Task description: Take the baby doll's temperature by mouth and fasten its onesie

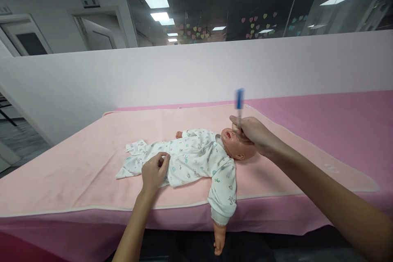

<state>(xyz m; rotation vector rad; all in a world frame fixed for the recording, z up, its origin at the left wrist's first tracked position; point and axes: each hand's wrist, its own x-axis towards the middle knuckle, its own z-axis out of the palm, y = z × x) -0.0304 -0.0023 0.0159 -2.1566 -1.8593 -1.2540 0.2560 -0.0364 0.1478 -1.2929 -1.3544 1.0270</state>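
A baby doll (225, 147) lies on its back, its head to the right and one arm hanging over the front edge. It wears white printed clothes (190, 159). My right hand (251, 131), closed in front of the doll's face, grips a slim blue-and-white stick (239, 100) shaped like a digital thermometer. The stick points up, blurred by motion, and its lower part is hidden in my fingers. At the doll's waist and legs my left hand (155, 170) rests with curled fingers against the clothes. Whether it pinches the fabric cannot be made out.
Under the doll is a peach blanket (92, 163) with a pale border, spread on a pink cover (331, 127). A low white wall (196, 69) runs along the back. Dark glass with heart stickers and ceiling lights shows above it. A doorway (100, 30) stands at far left.
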